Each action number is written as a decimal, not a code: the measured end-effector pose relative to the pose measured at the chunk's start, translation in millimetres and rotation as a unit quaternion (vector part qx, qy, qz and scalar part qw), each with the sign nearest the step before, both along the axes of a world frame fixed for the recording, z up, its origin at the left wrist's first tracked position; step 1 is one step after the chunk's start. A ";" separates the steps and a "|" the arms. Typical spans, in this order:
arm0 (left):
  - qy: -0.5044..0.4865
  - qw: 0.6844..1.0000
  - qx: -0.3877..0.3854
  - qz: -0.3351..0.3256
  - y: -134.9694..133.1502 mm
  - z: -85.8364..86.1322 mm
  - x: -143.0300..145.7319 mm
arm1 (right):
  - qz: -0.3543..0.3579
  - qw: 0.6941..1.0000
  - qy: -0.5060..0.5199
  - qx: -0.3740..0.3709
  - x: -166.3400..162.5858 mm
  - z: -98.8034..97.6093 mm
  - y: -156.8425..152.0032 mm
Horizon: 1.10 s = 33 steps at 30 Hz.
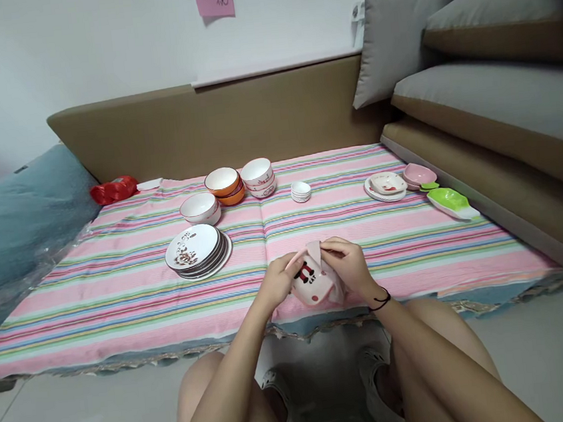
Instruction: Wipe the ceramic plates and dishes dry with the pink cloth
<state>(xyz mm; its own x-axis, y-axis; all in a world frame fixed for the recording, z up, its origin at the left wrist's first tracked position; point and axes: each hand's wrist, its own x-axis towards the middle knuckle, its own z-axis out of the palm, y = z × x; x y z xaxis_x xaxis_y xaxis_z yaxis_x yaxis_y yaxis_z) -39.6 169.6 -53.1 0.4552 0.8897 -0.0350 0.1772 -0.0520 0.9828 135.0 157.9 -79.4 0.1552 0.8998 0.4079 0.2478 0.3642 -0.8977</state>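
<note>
A pink dish (314, 289) with a cartoon figure and the letters "CAT" is held tilted up above the near edge of the striped cloth. My left hand (279, 280) is closed on its left rim. My right hand (348, 262) is closed on a pale pink wiping cloth (314, 253), folded over the dish's upper rim. More of that cloth hangs behind the dish on the right. My right fingertips are partly hidden by the cloth.
On the striped cloth (118, 282), stacked plates (192, 246) and bowls (222, 179) stand left. Small white dishes (301, 189) sit mid-back. A patterned dish (388, 183), pink bowl (418, 174) and green leaf-shaped dish (449, 200) lie right, beside stacked cushions (491, 95). A red bundle (114, 189) lies far left.
</note>
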 end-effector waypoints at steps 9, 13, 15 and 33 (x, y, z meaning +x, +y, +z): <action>-0.047 0.984 -0.007 0.169 12.5 -6.0 -6.3 | 0.014 0.982 0.132 -0.135 3.0 -13.5 2.9; -0.016 0.996 -0.023 0.090 7.7 -2.9 -4.1 | 0.003 0.990 0.100 -0.100 4.8 -11.5 4.1; 0.016 0.999 -0.030 0.042 4.1 -2.5 -2.5 | 0.005 0.997 0.041 -0.058 4.4 -9.1 3.2; -0.054 0.992 -0.041 0.105 8.8 -6.1 -3.6 | -0.047 0.995 -0.008 -0.083 7.7 -8.8 4.6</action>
<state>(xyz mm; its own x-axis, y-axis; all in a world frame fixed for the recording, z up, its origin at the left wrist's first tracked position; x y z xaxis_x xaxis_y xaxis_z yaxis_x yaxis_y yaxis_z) -43.1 178.4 -59.2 0.2657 0.9614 -0.0712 0.0687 0.0548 0.9961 142.6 162.5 -88.1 0.2371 0.9365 0.2585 0.2893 0.1860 -0.9390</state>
